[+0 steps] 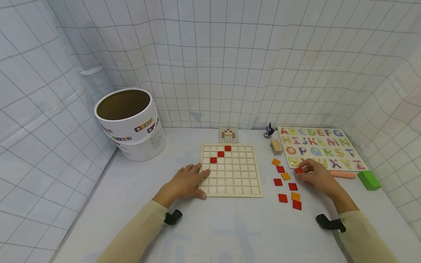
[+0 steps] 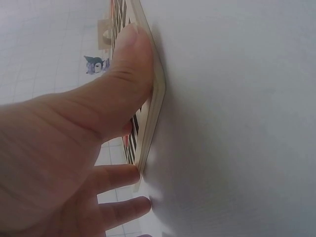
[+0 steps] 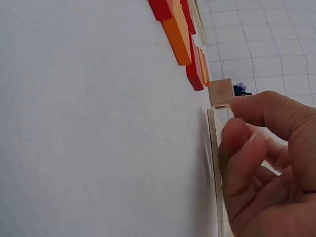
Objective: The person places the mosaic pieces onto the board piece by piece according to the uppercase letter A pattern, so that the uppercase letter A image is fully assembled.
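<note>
Both hands are down on the white table. Left hand lies flat with fingers straight, thumb against the near left corner of the wooden grid board, pinning it rather than gripping it. Right hand has its fingertips curled round one red tile, just beside the near edge of the alphabet puzzle.

Biggest worry is the board itself: if I lean harder with that thumb, I think it could skate across the smooth table, and the three red tiles seated in a diagonal near the top could hop out of their cells.

Next is the puzzle tray: my knuckles are close enough that lifting carelessly might nudge it or the pink stick lying beside it.

Then the loose tiles, red and orange, scattered between board and right hand. Dragging my wrist back over them would probably scatter them further.

Smallest risk is the tile I hold: the pinch looks shallow, so it may slip or land crooked across two cells.
</note>
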A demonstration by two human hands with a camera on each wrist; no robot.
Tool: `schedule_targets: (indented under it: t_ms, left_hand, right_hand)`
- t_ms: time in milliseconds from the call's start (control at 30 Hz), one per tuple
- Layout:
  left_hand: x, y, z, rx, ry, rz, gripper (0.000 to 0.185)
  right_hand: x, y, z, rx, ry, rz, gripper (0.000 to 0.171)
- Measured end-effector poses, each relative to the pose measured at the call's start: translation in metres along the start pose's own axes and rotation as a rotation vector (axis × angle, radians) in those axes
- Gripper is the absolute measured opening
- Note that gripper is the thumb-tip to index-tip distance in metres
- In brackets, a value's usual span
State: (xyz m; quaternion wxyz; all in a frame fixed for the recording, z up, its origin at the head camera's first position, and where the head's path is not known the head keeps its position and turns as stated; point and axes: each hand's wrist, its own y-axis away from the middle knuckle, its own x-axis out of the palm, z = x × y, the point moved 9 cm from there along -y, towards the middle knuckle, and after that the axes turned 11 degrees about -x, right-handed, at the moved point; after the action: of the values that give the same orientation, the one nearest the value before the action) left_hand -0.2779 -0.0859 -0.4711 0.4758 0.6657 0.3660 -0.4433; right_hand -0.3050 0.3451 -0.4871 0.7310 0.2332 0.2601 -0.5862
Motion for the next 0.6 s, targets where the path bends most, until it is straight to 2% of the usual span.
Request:
schedule_targets:
  t_ms: [200, 300, 467, 600]
  left_hand:
    - [0.000, -0.001, 0.000, -0.002, 0.002, -0.002, 0.092]
    - [0.000, 0.000, 0.000, -0.005, 0.004, -0.001, 0.092]
    - [0.000, 0.000, 0.000, 0.000, 0.004, -0.004, 0.093]
    - [-0.001, 0.001, 0.001, -0.002, 0.008, -0.008, 0.093]
  right_hand:
    - [-0.008, -0.001, 0.002, 0.017, -0.481, -0.143, 0.053]
    - [-0.004, -0.006, 0.008, 0.015, -0.659, -0.168, 0.048]
    - [0.018, -0.026, 0.031, 0.015, -0.759, -0.145, 0.046]
    - [0.050, -0.049, 0.062, 0.012, -0.770, -0.077, 0.055]
